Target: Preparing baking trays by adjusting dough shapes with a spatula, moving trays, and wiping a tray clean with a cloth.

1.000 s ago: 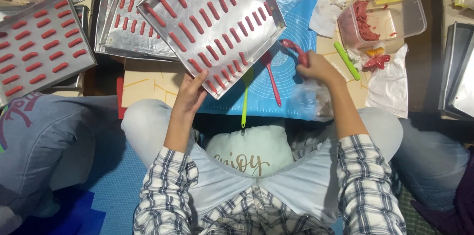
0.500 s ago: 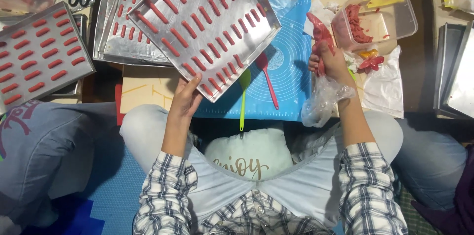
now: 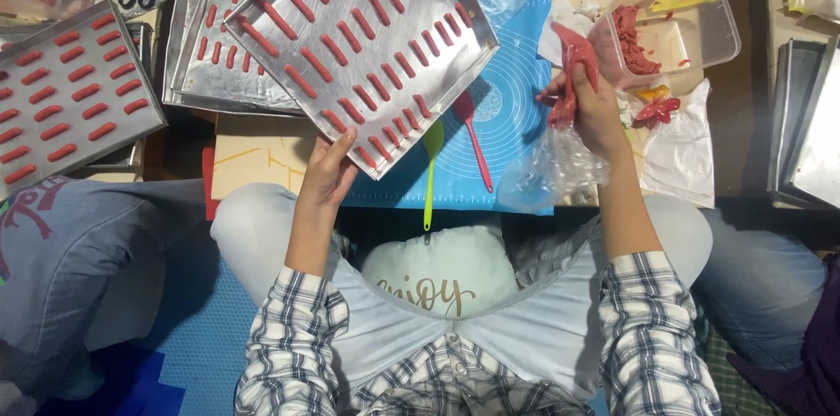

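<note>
The right hand (image 3: 595,110) is clenched on a piping bag (image 3: 573,75) of red paste, nozzle end hidden in the grip. The left hand (image 3: 328,173) grasps the near edge of the tilted metal tray (image 3: 437,75). The tray lies left of the bag, its long axis running diagonally. The bag's lower plastic is crumpled and unclear.
</note>
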